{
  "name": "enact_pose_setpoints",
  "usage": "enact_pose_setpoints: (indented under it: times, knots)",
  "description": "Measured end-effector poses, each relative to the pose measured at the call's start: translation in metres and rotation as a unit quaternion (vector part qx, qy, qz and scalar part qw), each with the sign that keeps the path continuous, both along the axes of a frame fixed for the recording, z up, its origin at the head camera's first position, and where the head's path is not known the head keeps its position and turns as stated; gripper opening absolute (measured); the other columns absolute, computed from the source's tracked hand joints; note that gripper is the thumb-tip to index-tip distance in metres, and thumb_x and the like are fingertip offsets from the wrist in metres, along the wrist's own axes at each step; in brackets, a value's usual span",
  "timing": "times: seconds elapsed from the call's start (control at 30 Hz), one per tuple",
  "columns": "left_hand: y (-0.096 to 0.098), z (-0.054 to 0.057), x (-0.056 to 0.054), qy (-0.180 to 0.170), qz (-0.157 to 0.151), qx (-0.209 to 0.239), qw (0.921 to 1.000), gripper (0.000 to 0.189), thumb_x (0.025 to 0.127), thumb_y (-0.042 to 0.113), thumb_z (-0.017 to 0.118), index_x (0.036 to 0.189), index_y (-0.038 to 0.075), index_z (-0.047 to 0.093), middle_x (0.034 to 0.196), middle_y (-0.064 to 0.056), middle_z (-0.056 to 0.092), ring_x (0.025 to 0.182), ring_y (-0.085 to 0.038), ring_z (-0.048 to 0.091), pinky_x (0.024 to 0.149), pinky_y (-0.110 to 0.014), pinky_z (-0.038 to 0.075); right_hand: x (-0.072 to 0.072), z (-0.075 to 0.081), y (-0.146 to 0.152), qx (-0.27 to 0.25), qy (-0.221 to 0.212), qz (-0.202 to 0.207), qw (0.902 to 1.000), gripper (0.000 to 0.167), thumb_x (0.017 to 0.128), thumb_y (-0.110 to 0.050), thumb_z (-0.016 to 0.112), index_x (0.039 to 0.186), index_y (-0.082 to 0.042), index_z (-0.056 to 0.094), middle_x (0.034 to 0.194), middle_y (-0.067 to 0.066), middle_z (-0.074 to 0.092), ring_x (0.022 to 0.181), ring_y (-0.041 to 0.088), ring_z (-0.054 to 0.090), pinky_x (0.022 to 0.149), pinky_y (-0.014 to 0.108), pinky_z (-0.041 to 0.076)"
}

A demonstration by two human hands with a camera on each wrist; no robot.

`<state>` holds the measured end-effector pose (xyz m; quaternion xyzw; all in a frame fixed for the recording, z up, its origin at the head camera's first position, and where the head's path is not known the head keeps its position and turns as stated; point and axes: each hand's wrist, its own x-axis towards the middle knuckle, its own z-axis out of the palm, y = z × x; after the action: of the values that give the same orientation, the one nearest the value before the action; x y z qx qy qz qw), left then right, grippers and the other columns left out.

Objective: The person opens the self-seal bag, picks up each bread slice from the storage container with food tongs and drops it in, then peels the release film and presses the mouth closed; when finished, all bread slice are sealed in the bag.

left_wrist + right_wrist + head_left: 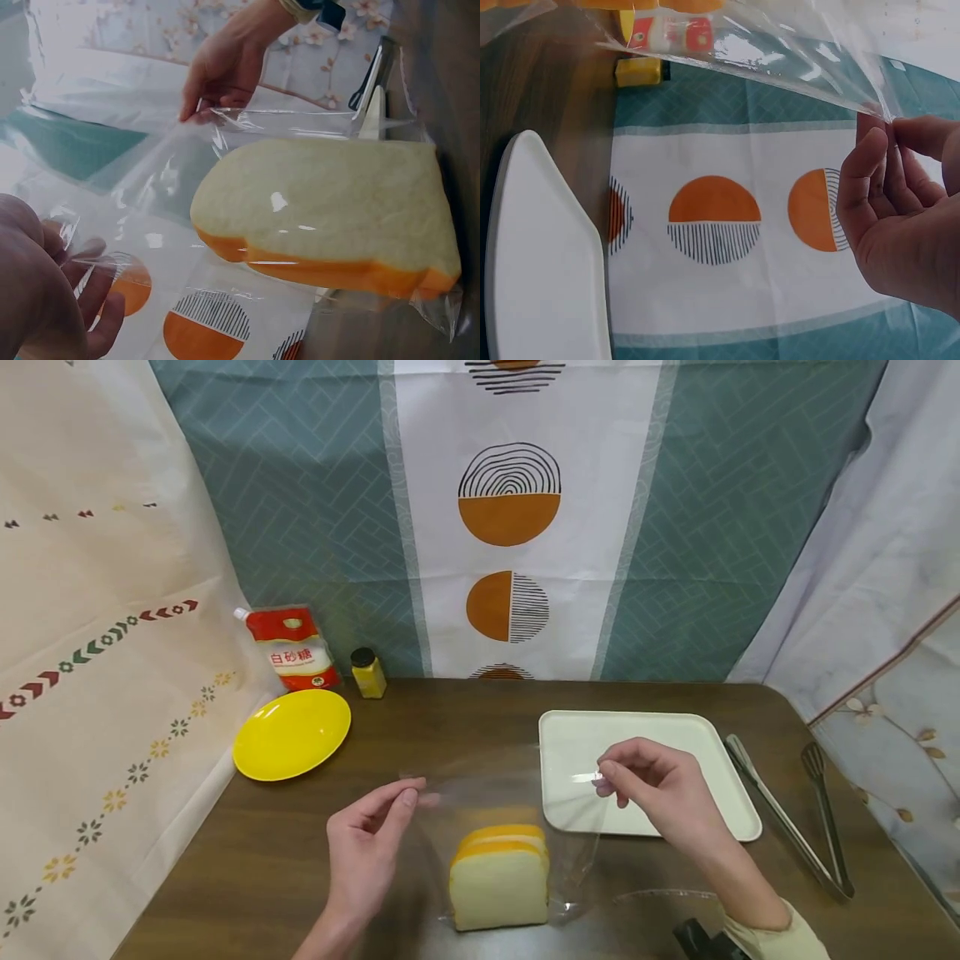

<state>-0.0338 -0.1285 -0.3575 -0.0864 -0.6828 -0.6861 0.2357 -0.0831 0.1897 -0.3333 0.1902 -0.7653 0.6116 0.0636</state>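
Note:
A clear plastic bag (480,793) with bread slices (500,887) inside stands at the near middle of the table. Pale faces and orange-brown crusts show through the film, also on the bread (322,202) in the left wrist view. My left hand (367,847) pinches the upper left corner of the bag between thumb and fingers. At the opposite upper corner, my right hand (660,789) pinches the film with its fingertips. The bag (802,67) is drawn taut toward the right hand (900,187) in the right wrist view.
Behind the right hand lies a white tray (720,785), with metal tongs (780,806) to its right. A yellow plate (292,735) sits at the back left, near a red and white sugar pouch (296,647) and a small yellow bottle with a black cap (368,675). Patterned cloth hangs behind.

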Motion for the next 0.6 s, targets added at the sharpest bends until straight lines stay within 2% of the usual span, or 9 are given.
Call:
enact_pose_setpoints:
  times: [0.13, 0.23, 0.4, 0.5, 0.6]
  knots:
    - [-0.002, 0.003, -0.001, -0.008, -0.004, -0.001, 1.0, 0.015, 0.093, -0.006, 0.066, 0.105, -0.008, 0.073, 0.091, -0.018, 0.074, 0.085, -0.026, 0.074, 0.083, -0.03, 0.057, -0.001, 0.0, 0.001, -0.006, 0.021, 0.009, 0.9997, 0.01, 0.093, 0.003, 0.068, 0.101, -0.002, 0.069, 0.08, 0.01, 0.072, 0.066, 0.019, 0.068, 0.055, 0.03, 0.052]
    - [-0.004, 0.004, -0.002, -0.014, -0.006, -0.006, 0.9999, 0.014, 0.093, -0.005, 0.066, 0.105, -0.008, 0.073, 0.087, -0.017, 0.074, 0.079, -0.026, 0.074, 0.078, -0.032, 0.058, -0.001, -0.001, 0.002, -0.013, 0.031, 0.014, 0.9993, 0.015, 0.092, 0.006, 0.067, 0.104, -0.002, 0.069, 0.08, 0.011, 0.072, 0.063, 0.018, 0.067, 0.054, 0.03, 0.052]
    - [-0.006, 0.004, -0.004, -0.013, -0.011, -0.016, 0.9997, 0.013, 0.093, -0.005, 0.067, 0.104, -0.007, 0.073, 0.083, -0.016, 0.074, 0.074, -0.023, 0.073, 0.073, -0.031, 0.059, -0.004, -0.003, 0.003, -0.026, 0.031, 0.028, 0.9988, 0.013, 0.092, 0.007, 0.066, 0.102, -0.001, 0.07, 0.079, 0.013, 0.071, 0.061, 0.018, 0.066, 0.052, 0.03, 0.052]
    - [-0.01, 0.003, -0.005, -0.006, -0.024, -0.023, 0.9994, 0.014, 0.092, -0.006, 0.067, 0.105, -0.006, 0.073, 0.083, -0.016, 0.074, 0.074, -0.023, 0.073, 0.074, -0.031, 0.059, -0.005, -0.004, 0.004, -0.038, 0.03, 0.04, 0.9981, 0.014, 0.092, 0.008, 0.066, 0.102, -0.002, 0.07, 0.079, 0.013, 0.071, 0.061, 0.018, 0.065, 0.052, 0.031, 0.052]
    - [-0.014, 0.001, -0.007, 0.01, -0.052, -0.02, 0.9984, 0.016, 0.091, -0.009, 0.066, 0.106, -0.007, 0.072, 0.085, -0.016, 0.074, 0.074, -0.024, 0.073, 0.076, -0.033, 0.059, -0.006, -0.006, 0.005, -0.056, 0.035, 0.063, 0.9958, 0.018, 0.092, 0.011, 0.064, 0.103, -0.002, 0.07, 0.08, 0.013, 0.07, 0.06, 0.019, 0.064, 0.053, 0.031, 0.052]
